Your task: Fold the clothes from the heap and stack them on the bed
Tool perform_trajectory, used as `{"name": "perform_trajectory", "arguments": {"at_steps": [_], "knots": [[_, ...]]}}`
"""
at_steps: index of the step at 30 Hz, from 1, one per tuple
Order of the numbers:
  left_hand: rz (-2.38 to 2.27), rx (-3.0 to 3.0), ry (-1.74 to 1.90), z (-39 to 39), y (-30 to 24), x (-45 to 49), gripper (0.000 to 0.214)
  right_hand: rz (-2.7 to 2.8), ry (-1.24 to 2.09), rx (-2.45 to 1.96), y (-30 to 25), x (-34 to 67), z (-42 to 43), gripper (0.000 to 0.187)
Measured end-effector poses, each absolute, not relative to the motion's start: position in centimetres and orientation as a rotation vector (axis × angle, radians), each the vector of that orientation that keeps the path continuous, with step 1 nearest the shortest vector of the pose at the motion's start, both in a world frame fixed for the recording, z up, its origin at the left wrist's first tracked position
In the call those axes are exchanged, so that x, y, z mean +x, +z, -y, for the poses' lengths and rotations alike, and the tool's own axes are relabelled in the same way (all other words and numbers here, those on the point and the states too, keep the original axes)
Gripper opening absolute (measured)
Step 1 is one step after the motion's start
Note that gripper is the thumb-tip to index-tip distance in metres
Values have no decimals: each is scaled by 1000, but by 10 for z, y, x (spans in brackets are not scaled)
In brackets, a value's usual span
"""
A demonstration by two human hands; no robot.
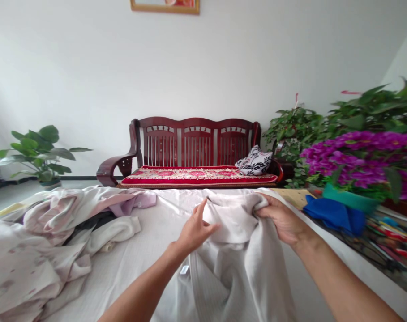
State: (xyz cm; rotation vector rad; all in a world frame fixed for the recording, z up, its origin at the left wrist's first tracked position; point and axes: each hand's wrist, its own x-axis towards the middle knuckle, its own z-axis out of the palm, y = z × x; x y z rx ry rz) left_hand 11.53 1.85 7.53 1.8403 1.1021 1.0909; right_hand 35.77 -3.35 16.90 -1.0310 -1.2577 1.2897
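Note:
A pale grey garment (230, 264) hangs in loose folds in front of me, its upper edge lifted above the white-covered table. My right hand (279, 217) grips a bunched part of that edge at the right, fingers closed on the cloth. At the garment's left side is my left hand (198, 228), with thumb and fingers apart; its fingertips are at the cloth's upper left edge. A small white label (184, 270) shows on the garment below the left hand. The garment's exact kind cannot be made out.
A heap of crumpled clothes (38, 255) covers the table's left side. On the right lie a blue cloth (334, 214) and a teal pot (351, 199) of purple flowers (364, 156). Beyond the table stands a dark red wooden bench (196, 143) with a patterned cushion (255, 162).

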Motion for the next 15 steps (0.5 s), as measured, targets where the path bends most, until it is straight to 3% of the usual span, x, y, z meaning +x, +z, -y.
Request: {"name": "perform_trajectory", "arguments": {"at_steps": [2, 7, 10, 15], "knots": [[-1032, 1807, 1063, -17, 82, 123, 77, 1224, 1336, -1007, 172, 351, 36, 30], [-882, 1905, 943, -8, 81, 129, 22, 1216, 1317, -1056, 166, 349, 30, 36], [-1154, 2002, 964, -13, 82, 109, 17, 1202, 1134, -1098, 167, 361, 25, 35], [-1305, 1778, 1449, -32, 103, 70, 25, 1201, 1079, -1057, 176, 372, 22, 31]]}}
